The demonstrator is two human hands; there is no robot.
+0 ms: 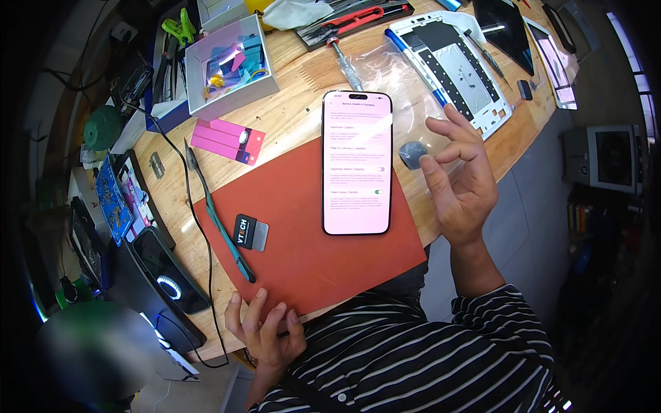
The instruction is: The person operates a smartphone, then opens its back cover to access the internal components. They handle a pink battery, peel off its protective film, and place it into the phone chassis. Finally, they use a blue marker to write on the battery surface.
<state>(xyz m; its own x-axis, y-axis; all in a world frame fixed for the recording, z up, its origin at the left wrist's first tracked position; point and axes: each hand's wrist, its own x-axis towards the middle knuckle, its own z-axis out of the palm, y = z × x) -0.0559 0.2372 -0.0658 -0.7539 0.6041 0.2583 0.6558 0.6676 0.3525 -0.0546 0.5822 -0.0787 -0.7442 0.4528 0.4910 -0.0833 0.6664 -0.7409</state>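
Note:
A smartphone (357, 165) lies face up on an orange-red mat (310, 275), its lit screen showing a pale settings page with two toggle switches. To the right of the phone, my right hand (461, 182) is raised with thumb and forefinger pinched at the edge of a small dark grey opening pick (412, 155). The other fingers of that hand fan out. My left hand (268, 327) rests at the mat's near edge, fingers loosely bent and apart, holding nothing. A teal-handled tool (231, 237) and a black card-like scraper with a metal edge (250, 233) lie on the mat's left side.
A white box (233, 69) of small parts and a pink adhesive sheet (227, 141) sit at the far left. Beyond the phone lie a clear plastic bag (385, 65) and a white tablet housing (451, 72). A cable (201, 227) runs down past a dark phone (170, 267).

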